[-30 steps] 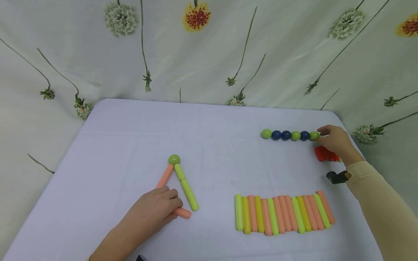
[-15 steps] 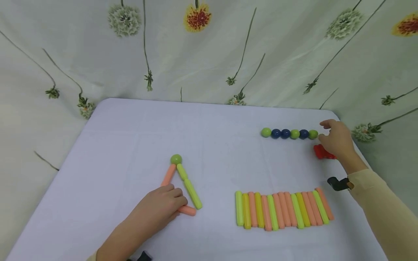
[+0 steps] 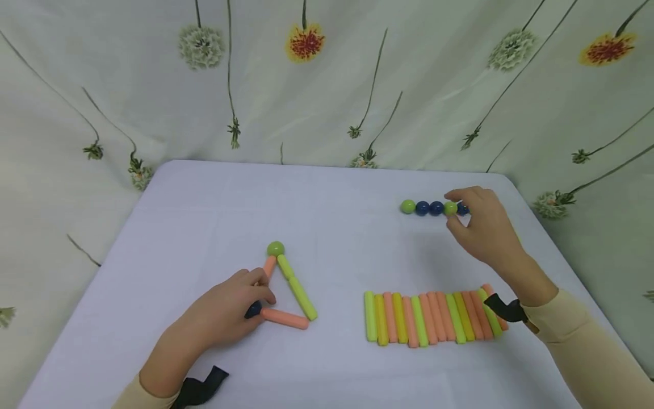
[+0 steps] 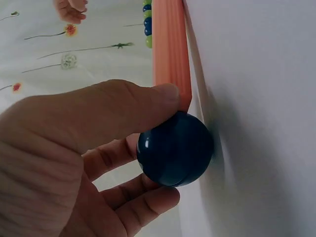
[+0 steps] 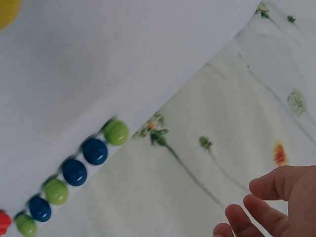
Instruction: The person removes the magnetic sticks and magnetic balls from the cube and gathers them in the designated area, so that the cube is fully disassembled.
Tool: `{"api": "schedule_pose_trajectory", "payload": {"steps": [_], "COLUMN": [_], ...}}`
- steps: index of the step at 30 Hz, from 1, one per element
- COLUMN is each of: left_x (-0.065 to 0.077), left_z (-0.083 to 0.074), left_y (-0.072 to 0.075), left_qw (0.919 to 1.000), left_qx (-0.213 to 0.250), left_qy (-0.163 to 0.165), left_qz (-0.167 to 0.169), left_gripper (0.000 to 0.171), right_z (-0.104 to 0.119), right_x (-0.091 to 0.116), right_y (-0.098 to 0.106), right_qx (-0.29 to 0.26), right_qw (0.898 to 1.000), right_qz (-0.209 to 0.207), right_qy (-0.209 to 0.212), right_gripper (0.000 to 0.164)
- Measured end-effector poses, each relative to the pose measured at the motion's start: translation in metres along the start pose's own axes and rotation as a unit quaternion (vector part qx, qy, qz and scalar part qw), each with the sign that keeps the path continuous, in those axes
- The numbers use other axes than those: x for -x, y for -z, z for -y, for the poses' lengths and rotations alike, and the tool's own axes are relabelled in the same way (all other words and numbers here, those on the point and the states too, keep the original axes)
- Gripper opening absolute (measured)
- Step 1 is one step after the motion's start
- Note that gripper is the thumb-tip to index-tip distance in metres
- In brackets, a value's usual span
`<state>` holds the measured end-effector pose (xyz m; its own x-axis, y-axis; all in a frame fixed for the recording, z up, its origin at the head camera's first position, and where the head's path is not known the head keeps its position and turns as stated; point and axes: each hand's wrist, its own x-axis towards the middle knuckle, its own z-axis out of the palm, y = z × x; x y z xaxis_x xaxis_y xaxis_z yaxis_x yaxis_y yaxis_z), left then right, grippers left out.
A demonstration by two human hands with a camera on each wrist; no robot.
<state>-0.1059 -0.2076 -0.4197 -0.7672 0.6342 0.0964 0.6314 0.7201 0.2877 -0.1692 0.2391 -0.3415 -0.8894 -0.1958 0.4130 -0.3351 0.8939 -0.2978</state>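
Observation:
My left hand point(image 3: 225, 309) pinches a dark blue ball point(image 4: 177, 153) between thumb and fingers, close to the white tabletop. The ball meets the end of an orange stick point(image 3: 284, 318); my thumb tip lies over that joint. Another orange stick point(image 3: 269, 266), partly behind my fingers, runs up to a green ball point(image 3: 276, 249). From that ball two yellow-green sticks point(image 3: 302, 298) slant down in line. My right hand point(image 3: 485, 230) is held in the air, fingers apart and holding nothing. In the head view it overlaps the right end of a row of green and blue balls point(image 5: 75, 172).
Many orange, yellow and green sticks point(image 3: 428, 318) lie side by side at the table's front right. A red piece point(image 5: 4, 222) shows at the edge of the right wrist view. Behind the table point(image 3: 337, 227) hangs a flowered cloth point(image 3: 317, 102).
My right hand has moved left from the far right end of the ball row. My left hand has shifted slightly up and left, exposing the blue ball and more of the lower orange stick.

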Motion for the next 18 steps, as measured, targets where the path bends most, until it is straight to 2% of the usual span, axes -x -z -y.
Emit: {"api": "schedule_pose_trajectory", "payload": {"steps": [5,8,10,14,16,18], "left_x": [-0.004,-0.006,-0.007,-0.009,-0.009,-0.008], "left_z": [-0.003,-0.01,-0.014,-0.023,-0.025,-0.026], "left_y": [-0.005,-0.008,-0.011,-0.016,-0.016,-0.016], "left_qw": [0.9999,0.9999,0.9998,0.9994,0.9995,0.9998], "left_qx": [-0.005,-0.014,-0.022,-0.029,-0.024,-0.01], "left_qy": [0.004,0.004,-0.001,0.001,0.009,0.014], "left_qz": [0.008,0.003,-0.005,-0.018,-0.016,-0.008], "left_gripper": [0.019,0.018,0.018,0.021,0.024,0.027], "right_z": [0.051,0.087,0.111,0.152,0.168,0.179], "right_x": [0.012,0.024,0.033,0.052,0.059,0.066], "right_y": [-0.013,-0.024,-0.032,-0.057,-0.073,-0.09], "right_qx": [-0.019,-0.035,-0.043,-0.047,-0.037,-0.003], "right_qw": [0.994,0.984,0.972,0.94,0.929,0.924], "right_qz": [0.025,0.083,0.141,0.235,0.256,0.244], "right_qy": [0.101,0.151,0.18,0.243,0.265,0.295], "right_gripper": [0.031,0.031,0.031,0.031,0.036,0.038]}}
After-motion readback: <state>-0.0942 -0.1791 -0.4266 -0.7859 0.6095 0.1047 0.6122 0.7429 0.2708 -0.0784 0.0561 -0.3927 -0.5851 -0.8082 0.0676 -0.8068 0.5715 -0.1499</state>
